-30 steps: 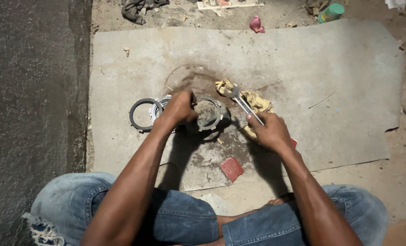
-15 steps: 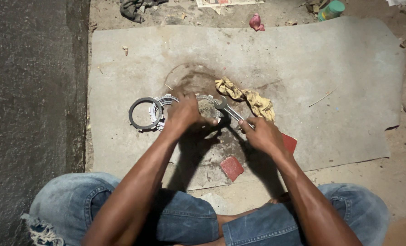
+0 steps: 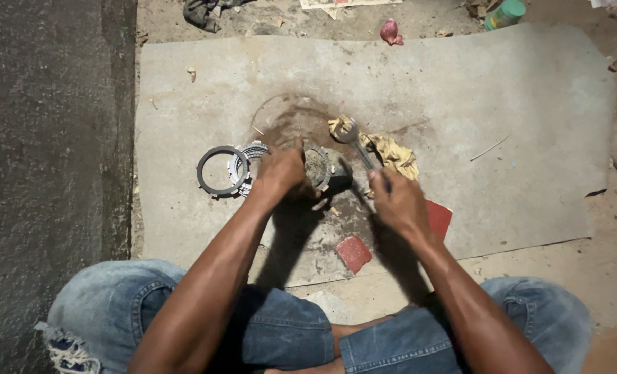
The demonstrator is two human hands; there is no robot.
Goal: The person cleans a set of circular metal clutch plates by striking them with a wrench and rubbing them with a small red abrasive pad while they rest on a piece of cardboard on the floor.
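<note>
Grip matters most at this point. Left hand closes over the round metal drum, which sits on the stained middle of the grey mat. Right hand is wrapped around the handle of a wrench, whose ring end lies just beside a yellow rag. Judging from this, the drum wants a firm downward press so it cannot spin or skid, and the wrench should seat square before any pull. Loose rings lie just left of the drum; two red pieces lie nearer the knees.
</note>
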